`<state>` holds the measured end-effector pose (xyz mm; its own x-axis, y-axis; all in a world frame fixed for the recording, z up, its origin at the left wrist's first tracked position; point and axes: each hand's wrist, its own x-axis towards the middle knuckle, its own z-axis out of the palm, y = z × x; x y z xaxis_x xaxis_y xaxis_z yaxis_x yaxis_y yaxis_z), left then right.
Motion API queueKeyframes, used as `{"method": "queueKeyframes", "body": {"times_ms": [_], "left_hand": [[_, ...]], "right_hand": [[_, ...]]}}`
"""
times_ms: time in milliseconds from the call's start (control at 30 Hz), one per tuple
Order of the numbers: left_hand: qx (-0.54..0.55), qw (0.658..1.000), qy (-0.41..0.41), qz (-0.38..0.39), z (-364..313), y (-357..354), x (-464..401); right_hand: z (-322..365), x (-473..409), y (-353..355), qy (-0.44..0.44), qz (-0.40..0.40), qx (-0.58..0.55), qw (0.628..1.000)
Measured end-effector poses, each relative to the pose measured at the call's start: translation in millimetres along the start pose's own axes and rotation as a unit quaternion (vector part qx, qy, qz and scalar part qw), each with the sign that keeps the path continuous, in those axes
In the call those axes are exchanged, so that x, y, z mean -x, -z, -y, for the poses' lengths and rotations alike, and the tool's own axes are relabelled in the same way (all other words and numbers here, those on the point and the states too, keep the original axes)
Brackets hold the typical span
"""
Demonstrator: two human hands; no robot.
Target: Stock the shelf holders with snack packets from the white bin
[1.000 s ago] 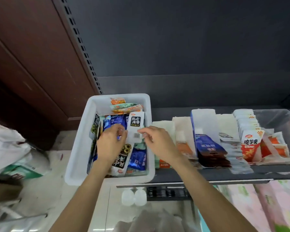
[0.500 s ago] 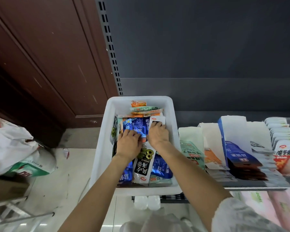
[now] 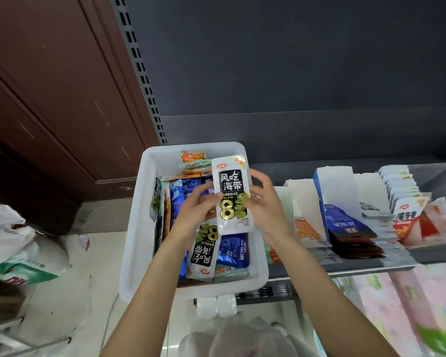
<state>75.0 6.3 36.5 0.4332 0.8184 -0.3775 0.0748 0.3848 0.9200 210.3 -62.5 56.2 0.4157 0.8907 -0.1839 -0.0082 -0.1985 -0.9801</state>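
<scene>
Up it comes: the white seaweed packet has left the pile and now hovers just above the white bin, pinched at its edges by the left hand and right hand. One packet picked, the holders right of the bin still wait. Its long axis stands upright, logo end away from the person.

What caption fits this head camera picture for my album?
Both hands, left hand and right hand, hold a white snack packet upright above the white bin.
</scene>
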Motion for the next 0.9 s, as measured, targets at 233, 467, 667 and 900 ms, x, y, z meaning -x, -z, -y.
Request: {"method": "queueKeyframes", "body": {"times_ms": [233, 467, 667, 900], "left_hand": [[-0.262, 0.943, -0.17, 0.114, -27.7, -45.0, 13.8], [-0.505, 0.762, -0.374, 0.154, -42.6, -135.7, 24.3], [-0.433, 0.734, -0.519, 0.068, -8.6, -240.8, 10.9], [-0.513, 0.77, -0.375, 0.055, 12.5, -300.6, -23.4]], "right_hand": [[-0.7, 24.3, 73.0, 0.032, -0.094, -0.023, 0.995], [1.6, 69.3, 192.7, 0.099, -0.012, 0.108, 0.989], [-14.1, 101.4, 272.6, 0.17, -0.214, 0.101, 0.957], [-44.7, 74.1, 327.3, 0.054, -0.329, 0.099, 0.938]]}}
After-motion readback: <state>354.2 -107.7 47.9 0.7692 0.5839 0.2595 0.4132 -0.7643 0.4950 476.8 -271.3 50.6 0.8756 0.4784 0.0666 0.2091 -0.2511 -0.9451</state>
